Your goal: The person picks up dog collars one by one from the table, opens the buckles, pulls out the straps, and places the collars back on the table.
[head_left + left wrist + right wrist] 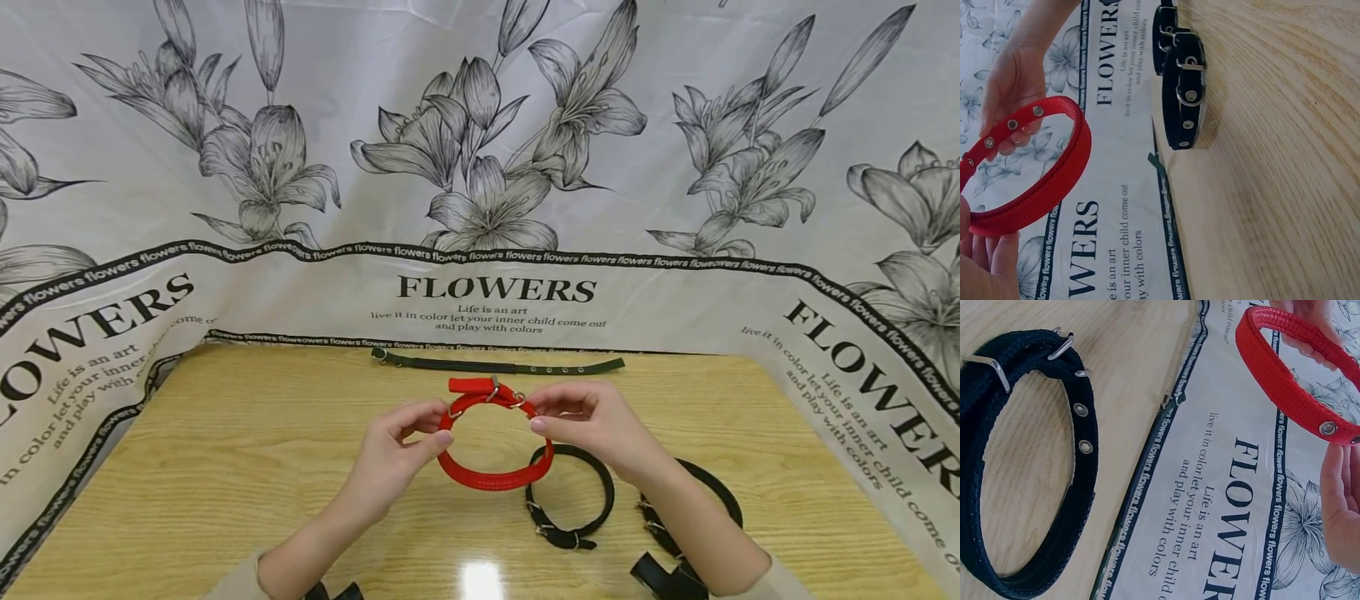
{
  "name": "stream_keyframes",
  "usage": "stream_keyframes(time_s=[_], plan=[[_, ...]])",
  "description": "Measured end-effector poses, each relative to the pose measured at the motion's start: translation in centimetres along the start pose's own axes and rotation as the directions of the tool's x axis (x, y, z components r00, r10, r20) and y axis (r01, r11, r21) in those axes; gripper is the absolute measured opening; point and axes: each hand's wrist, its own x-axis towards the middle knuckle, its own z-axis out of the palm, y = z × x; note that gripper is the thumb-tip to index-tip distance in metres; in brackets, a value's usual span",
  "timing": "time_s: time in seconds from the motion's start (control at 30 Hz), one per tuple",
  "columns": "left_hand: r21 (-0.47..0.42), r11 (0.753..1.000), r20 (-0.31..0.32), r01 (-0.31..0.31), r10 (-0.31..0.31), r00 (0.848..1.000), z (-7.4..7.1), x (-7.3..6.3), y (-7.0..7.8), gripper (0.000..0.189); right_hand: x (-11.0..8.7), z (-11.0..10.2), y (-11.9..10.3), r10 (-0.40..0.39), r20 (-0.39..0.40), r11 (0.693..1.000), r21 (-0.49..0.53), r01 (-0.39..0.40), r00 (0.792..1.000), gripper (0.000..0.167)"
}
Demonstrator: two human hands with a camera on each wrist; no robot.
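Note:
A red collar (491, 481) is held up over the wooden table, buckled into a loop. Its metal buckle (493, 389) and loose strap end are at the top in the head view. My left hand (393, 450) pinches the loop's left side between thumb and fingers. On the opposite side, my right hand (600, 421) pinches the band close to a metal ring (517, 400). Metal eyelets (1012, 124) show along the red band in the left wrist view. Part of the band is hidden behind the fingers in each view.
A black collar (607, 496) stands looped on the table (225, 467), below my right hand. Another black collar (723, 483) is partly hidden by my right forearm. Along the back edge lies a straight dark green collar (457, 364). Black objects (663, 577) are cut off at the front.

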Motion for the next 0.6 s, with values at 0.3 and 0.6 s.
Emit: stream_keyframes(time_s=[0.3, 0.6], plan=[[0.035, 0.999, 0.041, -0.029, 0.027, 0.999, 0.2, 0.0, -0.8, 0.028, 0.2, 0.1, -0.2, 0.034, 0.019, 0.999, -0.014, -0.034, 0.999, 0.031], [0.041, 0.997, 0.065, -0.071, 0.068, 0.996, 0.1, 0.2, -1.2, 0.027, 0.7, 0.3, -0.4, 0.042, 0.003, 0.999, -0.018, -0.042, 0.999, 0.029]])
